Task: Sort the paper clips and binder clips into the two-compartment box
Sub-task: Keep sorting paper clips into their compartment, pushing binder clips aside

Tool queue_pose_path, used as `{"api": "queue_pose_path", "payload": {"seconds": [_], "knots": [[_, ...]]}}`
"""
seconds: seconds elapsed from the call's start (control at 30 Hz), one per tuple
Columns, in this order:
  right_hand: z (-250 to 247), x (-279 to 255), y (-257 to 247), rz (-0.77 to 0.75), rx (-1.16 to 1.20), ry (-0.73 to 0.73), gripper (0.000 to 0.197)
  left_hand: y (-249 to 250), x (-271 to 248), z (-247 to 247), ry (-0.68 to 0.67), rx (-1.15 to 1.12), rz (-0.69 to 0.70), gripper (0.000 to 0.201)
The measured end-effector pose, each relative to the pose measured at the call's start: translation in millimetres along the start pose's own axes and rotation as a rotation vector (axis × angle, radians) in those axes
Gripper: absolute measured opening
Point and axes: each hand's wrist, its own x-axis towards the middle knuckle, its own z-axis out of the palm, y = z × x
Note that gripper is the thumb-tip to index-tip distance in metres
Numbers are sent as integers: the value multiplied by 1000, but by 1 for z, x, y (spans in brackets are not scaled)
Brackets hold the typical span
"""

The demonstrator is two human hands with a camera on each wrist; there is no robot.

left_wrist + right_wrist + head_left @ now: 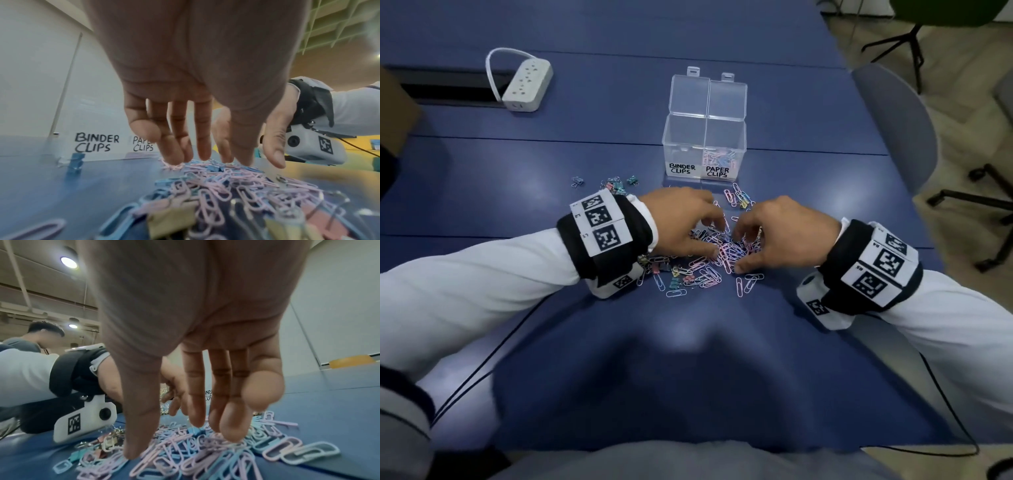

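A clear two-compartment box (671, 150) stands open ahead, labelled BINDER CLIPS on the left and PAPER CLIPS on the right. Only the right compartment holds pastel paper clips (719, 158). A mixed pile of pink and blue paper clips (709, 274) lies in front of it. My left hand (717, 238) and right hand (738, 250) face each other over the pile, fingertips touching it. The fingers (180, 154) of the left and the fingers (232, 433) of the right hang fairly straight, gripping nothing. Small binder clips (616, 185) lie behind my left wrist, more (172, 219) under it.
A white power strip (527, 84) sits at the far left by a cable slot (448, 90). A grey chair (893, 130) stands at the blue table's right edge. A lone blue binder clip (77, 164) stands near the box. Another person (37, 339) sits far off.
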Motion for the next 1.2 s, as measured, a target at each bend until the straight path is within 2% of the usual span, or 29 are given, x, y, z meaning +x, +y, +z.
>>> {"api": "queue_pose_path", "payload": {"seconds": [0.1, 0.27, 0.37, 0.47, 0.57, 0.67, 0.77, 0.87, 1.03, 1.1, 1.2], "knots": [[1, 3, 1, 53, 5, 23, 41, 5, 10, -4, 28, 18, 101, 29], [1, 0, 5, 121, 38, -4, 35, 8, 32, -10, 2, 101, 183, 23], [-1, -3, 8, 135, 68, 7, 33, 7, 41, -5, -23, 74, 178, 18], [-3, -5, 10, 127, 78, 34, 33, 4, 39, -8, -18, -46, 115, 15], [-1, -3, 10, 78, 59, 61, 41, -13, 20, -25, 112, -169, 28, 15], [-2, -2, 12, 58, 30, 80, 48, -45, -12, -35, 205, -188, -126, 13], [-10, -2, 16, 76, 23, 89, 51, -71, -38, -32, 129, -120, -299, 13], [-15, -2, 17, 69, 42, 61, 55, -79, -47, -21, 77, -122, -347, 12], [-1, -2, 4, -40, -17, -59, 56, -61, -35, -16, 209, -91, -242, 19], [4, -1, 1, -49, -56, -41, 53, -45, -27, -17, 151, -100, -172, 29], [5, 5, 0, -65, -69, -12, 47, -24, -15, -11, -21, -101, -116, 53]]}}
